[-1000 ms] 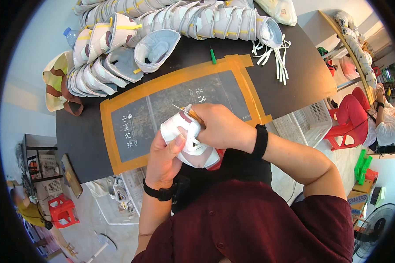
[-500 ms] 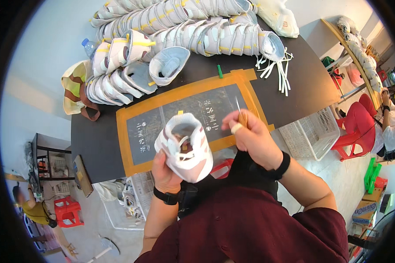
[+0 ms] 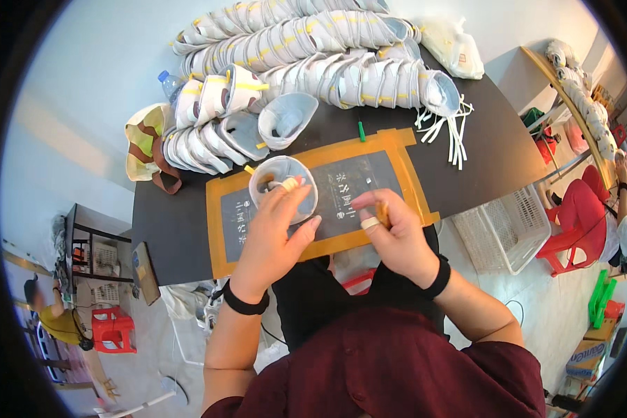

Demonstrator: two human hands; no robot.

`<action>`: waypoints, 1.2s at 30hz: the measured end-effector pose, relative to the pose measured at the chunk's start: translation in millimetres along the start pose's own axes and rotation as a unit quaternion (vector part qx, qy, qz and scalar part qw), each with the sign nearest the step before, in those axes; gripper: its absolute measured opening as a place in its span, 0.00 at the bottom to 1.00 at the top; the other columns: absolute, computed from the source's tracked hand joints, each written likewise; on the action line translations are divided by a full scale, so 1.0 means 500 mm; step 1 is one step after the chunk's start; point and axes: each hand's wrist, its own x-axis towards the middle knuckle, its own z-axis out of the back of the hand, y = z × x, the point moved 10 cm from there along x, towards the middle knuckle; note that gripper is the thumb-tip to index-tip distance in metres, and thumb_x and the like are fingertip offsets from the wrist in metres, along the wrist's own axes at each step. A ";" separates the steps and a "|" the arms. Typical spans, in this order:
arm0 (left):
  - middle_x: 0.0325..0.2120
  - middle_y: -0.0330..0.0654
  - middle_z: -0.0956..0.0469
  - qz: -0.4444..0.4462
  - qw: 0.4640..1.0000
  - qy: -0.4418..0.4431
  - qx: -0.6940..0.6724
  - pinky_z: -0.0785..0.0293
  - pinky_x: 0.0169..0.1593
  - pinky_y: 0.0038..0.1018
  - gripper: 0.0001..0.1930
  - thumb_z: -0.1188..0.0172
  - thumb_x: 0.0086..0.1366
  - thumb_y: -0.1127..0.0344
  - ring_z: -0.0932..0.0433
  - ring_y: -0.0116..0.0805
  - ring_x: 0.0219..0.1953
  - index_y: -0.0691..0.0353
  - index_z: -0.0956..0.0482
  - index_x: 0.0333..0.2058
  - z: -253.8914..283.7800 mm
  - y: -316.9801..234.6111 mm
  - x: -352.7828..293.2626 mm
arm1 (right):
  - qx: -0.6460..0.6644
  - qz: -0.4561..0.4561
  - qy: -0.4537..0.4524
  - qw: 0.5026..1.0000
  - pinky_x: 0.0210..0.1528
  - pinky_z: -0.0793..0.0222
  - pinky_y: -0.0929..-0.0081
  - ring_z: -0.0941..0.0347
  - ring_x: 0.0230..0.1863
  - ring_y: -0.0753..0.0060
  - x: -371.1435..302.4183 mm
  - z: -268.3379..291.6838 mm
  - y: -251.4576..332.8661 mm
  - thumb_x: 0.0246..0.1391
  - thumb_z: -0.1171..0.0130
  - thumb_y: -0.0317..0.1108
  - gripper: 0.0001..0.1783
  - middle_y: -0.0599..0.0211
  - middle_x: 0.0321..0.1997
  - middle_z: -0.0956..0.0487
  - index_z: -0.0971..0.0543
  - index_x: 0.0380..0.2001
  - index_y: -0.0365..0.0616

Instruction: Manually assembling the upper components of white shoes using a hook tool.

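Observation:
A shoe upper [image 3: 312,182] stands on the dark mat [image 3: 324,182], its pale rounded opening facing up. My left hand [image 3: 275,233] reaches over its near side, fingertips at the opening, thumb apart from the fingers; a pale wrap is on one finger. Whether those fingertips touch the upper is not plain. To the right, my right hand [image 3: 399,240] is closed around a small wooden-handled awl [image 3: 382,212], its metal tip not distinct now. A pale band sits on one finger there. Another pale upper [image 3: 287,120] stands beyond the mat.
Long rows of nested shoe uppers [image 3: 292,45] fill the table's far side, with white laces [image 3: 453,136] hanging at right. A green stick [image 3: 361,131] lies above the orange-taped border. A cloth bag [image 3: 141,150] stands left, a white crate [image 3: 505,230] right.
The shoe upper has gone from my left hand's raised hold down onto the mat, turned so its opening faces up. My left hand now lies over it. The right hand keeps the awl.

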 end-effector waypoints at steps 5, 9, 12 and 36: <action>0.47 0.51 0.22 -0.063 0.992 -0.078 0.072 0.29 0.53 0.37 0.15 0.40 0.60 0.73 0.26 0.51 0.50 0.66 0.23 0.47 0.039 -0.007 0.021 | -0.112 0.078 0.022 0.990 0.43 0.25 0.62 0.23 0.42 0.48 0.009 -0.040 0.013 0.55 0.46 0.28 0.14 0.55 0.49 0.25 0.25 0.47 0.42; 0.42 0.46 0.21 -0.044 0.985 -0.092 0.138 0.30 0.49 0.36 0.13 0.38 0.58 0.72 0.25 0.45 0.44 0.65 0.21 0.43 0.076 0.036 0.028 | -0.203 0.073 0.100 0.971 0.42 0.24 0.60 0.22 0.40 0.50 0.006 -0.081 -0.016 0.56 0.46 0.30 0.13 0.58 0.50 0.25 0.25 0.45 0.43; 0.43 0.47 0.22 -0.050 0.947 -0.106 0.299 0.34 0.55 0.41 0.13 0.35 0.55 0.69 0.29 0.49 0.51 0.65 0.21 0.40 0.076 0.015 0.013 | -0.218 0.073 0.111 0.967 0.41 0.24 0.59 0.22 0.40 0.50 0.010 -0.082 -0.021 0.56 0.46 0.31 0.12 0.60 0.50 0.24 0.25 0.43 0.43; 0.40 0.49 0.25 0.026 0.956 -0.045 0.288 0.27 0.39 0.39 0.19 0.36 0.55 0.69 0.25 0.50 0.40 0.62 0.27 0.45 0.029 0.024 -0.029 | -0.232 0.079 0.194 0.950 0.41 0.24 0.57 0.22 0.39 0.47 0.074 -0.169 -0.009 0.53 0.46 0.30 0.15 0.55 0.51 0.25 0.26 0.45 0.42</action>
